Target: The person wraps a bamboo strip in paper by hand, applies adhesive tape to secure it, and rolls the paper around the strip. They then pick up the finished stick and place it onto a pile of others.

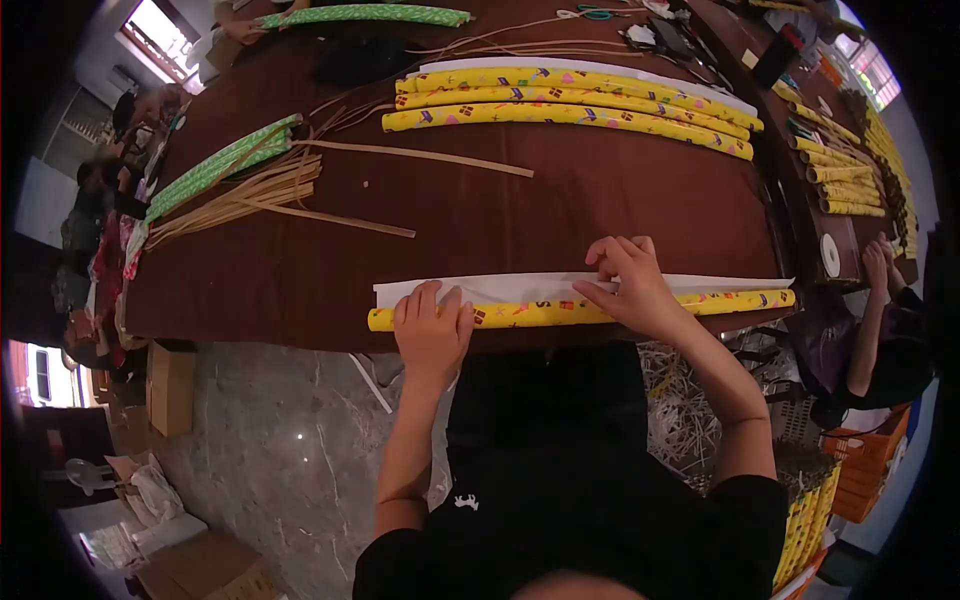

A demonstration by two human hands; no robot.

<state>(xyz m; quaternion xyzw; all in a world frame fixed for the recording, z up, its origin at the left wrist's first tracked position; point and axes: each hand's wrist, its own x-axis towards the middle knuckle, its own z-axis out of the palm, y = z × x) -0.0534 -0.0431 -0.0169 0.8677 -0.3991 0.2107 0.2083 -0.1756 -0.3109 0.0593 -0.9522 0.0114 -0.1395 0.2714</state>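
A long yellow printed roll of wrapping paper (530,315) lies along the near table edge, with a strip of its white underside (510,288) standing up along the far side. My left hand (432,325) is closed over the roll near its left end, fingers bent across it. Above the right half hovers my right hand (632,283), its fingers curved and thumb apart, with nothing visible between them. Its wrist crosses over the roll and hides part of it.
Several yellow rolls (570,115) lie farther back on the brown-covered table (600,200). At left are green rolls (225,165) and brown paper strips (270,195). Other people sit around; one person's arm (870,320) is at right, near a tape roll (830,255).
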